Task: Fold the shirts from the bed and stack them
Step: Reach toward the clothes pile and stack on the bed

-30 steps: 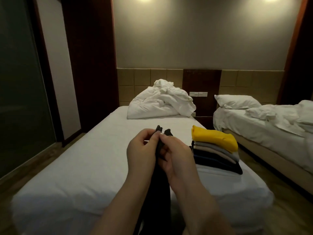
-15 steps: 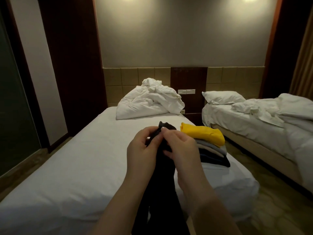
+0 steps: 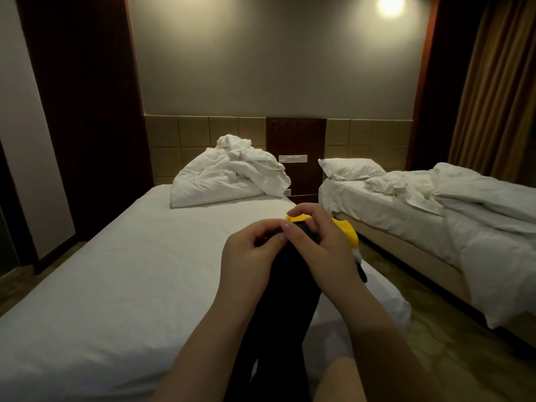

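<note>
stack (image 3: pixel 347 233) mostly hidden behind right hand (image 3: pixel 322 252), only yellow top and a dark corner show; black shirt (image 3: pixel 290 288) runs off bottom edge, its top partly covered by left hand (image 3: pixel 249 258)

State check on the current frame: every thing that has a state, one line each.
left hand, pinches black shirt at its top edge
right hand, fingers curled round the same edge
black shirt, held up, hanging bunched between the forearms
yellow shirt, folded, partly hidden behind right hand
duvet, crumpled at head of near bed
wall light, on
</note>
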